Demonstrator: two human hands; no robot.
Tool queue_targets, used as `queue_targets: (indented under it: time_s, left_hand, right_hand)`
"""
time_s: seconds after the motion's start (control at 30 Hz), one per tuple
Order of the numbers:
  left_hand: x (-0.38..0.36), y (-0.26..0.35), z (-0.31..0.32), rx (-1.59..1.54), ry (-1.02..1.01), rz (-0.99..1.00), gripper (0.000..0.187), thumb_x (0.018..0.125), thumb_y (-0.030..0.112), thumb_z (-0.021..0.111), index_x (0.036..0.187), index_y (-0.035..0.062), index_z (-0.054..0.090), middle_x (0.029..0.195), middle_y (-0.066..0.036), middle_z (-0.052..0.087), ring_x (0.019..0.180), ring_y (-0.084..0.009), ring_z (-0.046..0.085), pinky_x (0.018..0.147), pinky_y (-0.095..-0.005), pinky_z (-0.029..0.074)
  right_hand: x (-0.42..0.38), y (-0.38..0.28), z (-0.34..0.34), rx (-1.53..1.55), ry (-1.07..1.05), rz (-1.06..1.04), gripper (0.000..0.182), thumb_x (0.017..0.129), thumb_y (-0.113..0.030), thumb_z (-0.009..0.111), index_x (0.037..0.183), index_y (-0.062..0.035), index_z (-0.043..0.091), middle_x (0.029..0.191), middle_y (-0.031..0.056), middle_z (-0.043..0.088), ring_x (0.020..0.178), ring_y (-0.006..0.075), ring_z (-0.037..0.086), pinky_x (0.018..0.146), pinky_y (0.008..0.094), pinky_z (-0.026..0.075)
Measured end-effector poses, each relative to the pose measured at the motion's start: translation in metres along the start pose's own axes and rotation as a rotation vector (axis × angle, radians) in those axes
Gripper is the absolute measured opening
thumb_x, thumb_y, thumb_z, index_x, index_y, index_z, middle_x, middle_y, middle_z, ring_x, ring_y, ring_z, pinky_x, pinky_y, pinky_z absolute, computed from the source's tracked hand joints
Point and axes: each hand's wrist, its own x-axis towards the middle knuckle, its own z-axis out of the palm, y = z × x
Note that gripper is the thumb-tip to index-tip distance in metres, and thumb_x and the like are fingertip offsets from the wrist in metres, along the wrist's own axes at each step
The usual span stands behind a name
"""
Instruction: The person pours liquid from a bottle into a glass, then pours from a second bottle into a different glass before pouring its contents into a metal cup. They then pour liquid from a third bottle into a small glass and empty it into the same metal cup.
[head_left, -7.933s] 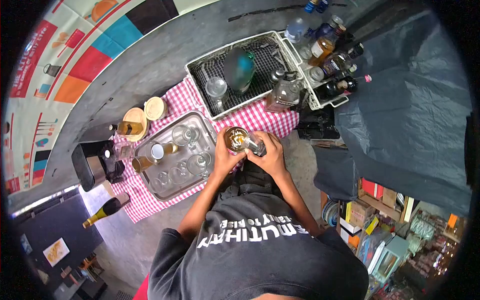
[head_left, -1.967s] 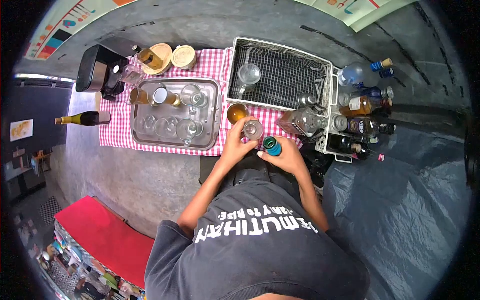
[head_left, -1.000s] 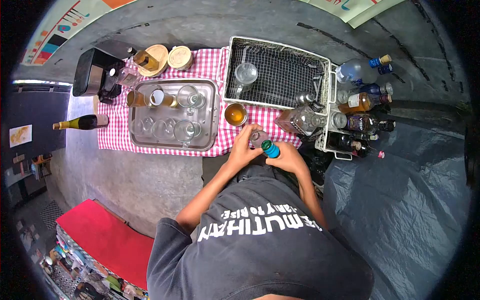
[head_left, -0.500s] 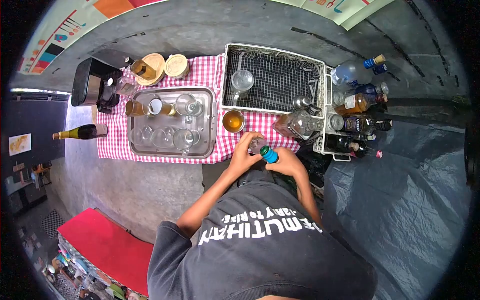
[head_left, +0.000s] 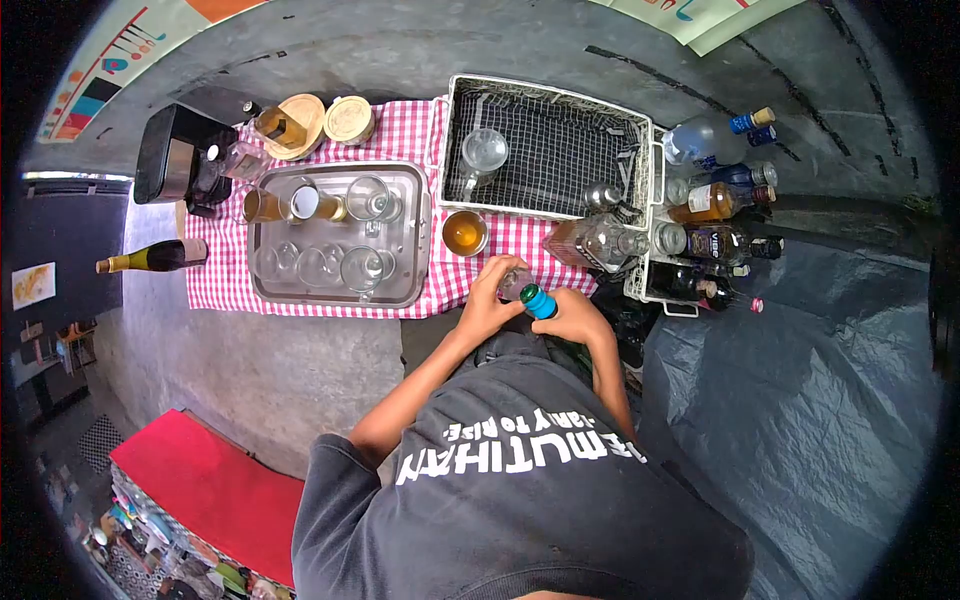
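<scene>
My left hand (head_left: 489,302) is wrapped round a small clear glass (head_left: 514,284) at the table's front edge. Close on its right, my right hand (head_left: 577,323) grips a bottle with a blue neck (head_left: 540,303) and a green mouth. The bottle's mouth is right beside the glass rim; whether they touch, I cannot tell. Most of the bottle's body is hidden below the hand. A glass of amber liquid (head_left: 464,233) stands on the checked cloth just beyond my left hand.
A metal tray (head_left: 422,240) with several glasses lies to the left. A wire basket (head_left: 545,210) holding a glass mug (head_left: 484,151) stands behind. Several bottles crowd the right, near a square glass bottle (head_left: 598,243). A dark green bottle (head_left: 155,257) is at far left.
The view has shifted slightly, so the table things appear a little higher and further left. Both hands keep their hold on the glass and the bottle.
</scene>
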Motion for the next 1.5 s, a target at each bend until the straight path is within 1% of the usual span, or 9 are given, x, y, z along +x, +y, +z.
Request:
queue_targets:
  time_s: [0.13, 0.77, 0.83, 0.97, 1.03, 1.37, 1.43, 1.47, 1.5]
  left_hand:
    - [0.000, 0.000, 0.001, -0.004, -0.005, 0.009, 0.049, 0.068, 0.006, 0.075, 0.113, -0.0006, 0.056, 0.110, -0.011, 0.056, 0.102, -0.0239, 0.058, 0.088, -0.0338, 0.046]
    - [0.003, -0.008, 0.003, 0.021, -0.038, 0.005, 0.049, 0.068, 0.002, 0.075, 0.113, 0.0001, 0.056, 0.111, -0.012, 0.055, 0.103, -0.0238, 0.058, 0.090, -0.0343, 0.046]
    - [0.002, -0.007, 0.003, -0.002, -0.039, -0.020, 0.050, 0.067, 0.002, 0.075, 0.113, 0.0004, 0.055, 0.111, -0.012, 0.056, 0.104, -0.0239, 0.058, 0.090, -0.0340, 0.046]
    - [0.001, -0.006, 0.004, 0.012, -0.041, -0.025, 0.050, 0.067, 0.002, 0.075, 0.113, 0.0007, 0.055, 0.111, -0.012, 0.056, 0.105, -0.0245, 0.058, 0.090, -0.0338, 0.046]
    - [0.000, -0.007, 0.004, 0.020, -0.040, -0.031, 0.050, 0.067, 0.002, 0.075, 0.112, 0.0011, 0.056, 0.111, -0.012, 0.056, 0.105, -0.0255, 0.058, 0.091, -0.0342, 0.045]
    - [-0.001, -0.009, 0.004, 0.014, -0.074, -0.034, 0.050, 0.066, 0.004, 0.075, 0.112, 0.0011, 0.056, 0.110, -0.013, 0.057, 0.107, -0.0279, 0.057, 0.092, -0.0363, 0.044]
    - [-0.001, -0.011, 0.004, 0.008, -0.078, -0.027, 0.049, 0.065, 0.004, 0.076, 0.111, 0.0006, 0.057, 0.110, -0.013, 0.057, 0.107, -0.0292, 0.057, 0.093, -0.0369, 0.044]
    - [-0.002, -0.011, 0.004, 0.006, -0.079, -0.028, 0.049, 0.065, 0.004, 0.076, 0.111, 0.0006, 0.057, 0.110, -0.013, 0.057, 0.107, -0.0292, 0.057, 0.093, -0.0369, 0.044]
    - [-0.002, -0.010, 0.003, 0.009, -0.084, -0.031, 0.049, 0.065, 0.002, 0.075, 0.110, 0.0004, 0.057, 0.110, -0.014, 0.057, 0.108, -0.0297, 0.057, 0.093, -0.0372, 0.044]
  right_hand:
    - [0.003, 0.004, -0.001, 0.002, -0.064, 0.035, 0.033, 0.059, -0.027, 0.077, 0.070, 0.0011, 0.063, 0.067, 0.0172, 0.065, 0.064, 0.0313, 0.065, 0.063, 0.0408, 0.049]
    - [0.007, 0.009, 0.001, 0.011, -0.045, 0.058, 0.033, 0.058, -0.030, 0.075, 0.066, 0.0003, 0.064, 0.062, 0.0171, 0.063, 0.060, 0.0303, 0.064, 0.060, 0.0405, 0.048]
    - [0.007, 0.012, 0.002, -0.036, -0.057, 0.063, 0.031, 0.062, -0.029, 0.074, 0.071, -0.0017, 0.063, 0.063, 0.0121, 0.063, 0.061, 0.0244, 0.063, 0.061, 0.0370, 0.048]
    - [0.006, 0.012, 0.004, -0.028, -0.056, 0.083, 0.031, 0.062, -0.029, 0.074, 0.071, -0.0014, 0.064, 0.063, 0.0128, 0.063, 0.061, 0.0244, 0.063, 0.061, 0.0365, 0.048]
    - [0.007, 0.014, 0.007, -0.001, -0.035, 0.127, 0.034, 0.057, -0.030, 0.075, 0.068, 0.0003, 0.065, 0.064, 0.0182, 0.064, 0.062, 0.0302, 0.065, 0.062, 0.0408, 0.049]
    - [0.006, 0.017, 0.009, -0.017, -0.084, 0.161, 0.037, 0.057, -0.030, 0.077, 0.071, 0.0015, 0.066, 0.067, 0.0183, 0.065, 0.065, 0.0309, 0.066, 0.064, 0.0404, 0.051]
    - [0.005, 0.018, 0.011, -0.014, -0.056, 0.128, 0.032, 0.061, -0.029, 0.075, 0.065, -0.0003, 0.062, 0.059, 0.0122, 0.062, 0.056, 0.0223, 0.061, 0.058, 0.0357, 0.048]
    - [0.005, 0.018, 0.012, -0.014, -0.056, 0.131, 0.032, 0.061, -0.029, 0.075, 0.065, -0.0003, 0.062, 0.059, 0.0122, 0.062, 0.056, 0.0223, 0.061, 0.058, 0.0357, 0.048]
    - [0.006, 0.017, 0.011, -0.009, -0.074, 0.150, 0.035, 0.058, -0.031, 0.076, 0.068, 0.0005, 0.064, 0.065, 0.0161, 0.064, 0.062, 0.0270, 0.064, 0.062, 0.0382, 0.049]
